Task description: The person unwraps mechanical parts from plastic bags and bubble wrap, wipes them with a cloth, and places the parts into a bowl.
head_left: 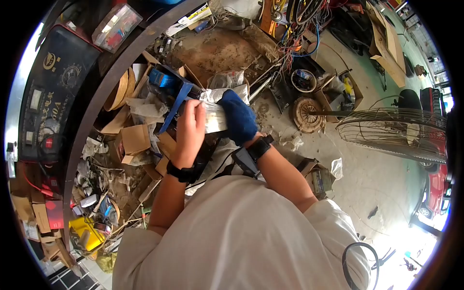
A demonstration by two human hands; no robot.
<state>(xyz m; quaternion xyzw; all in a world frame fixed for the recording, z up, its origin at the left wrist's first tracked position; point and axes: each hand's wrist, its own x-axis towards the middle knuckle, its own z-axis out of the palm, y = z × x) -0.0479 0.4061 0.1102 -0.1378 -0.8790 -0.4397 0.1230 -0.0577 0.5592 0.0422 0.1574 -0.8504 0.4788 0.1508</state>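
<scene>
Between my hands is a pale package in shiny clear plastic wrap point(214, 118). My bare left hand point(190, 129) is on its left side, fingers bent together at the upper left edge. My right hand point(237, 116), in a dark blue knitted glove, is closed round its right side. The glove hides that end, and the contents of the wrap cannot be made out. A blue flat-edged piece point(175, 107) stands just left of my left hand. Beyond the package lies a crumpled silvery plastic bag point(226, 87).
Cardboard boxes point(134, 140) and scrap crowd the left side. A dark curved metal edge point(87, 104) runs beside them. At right are a wire fan guard point(391, 133), a round rusty disc point(308, 116) and a bucket point(303, 80). Tangled cables point(302, 34) hang at the back.
</scene>
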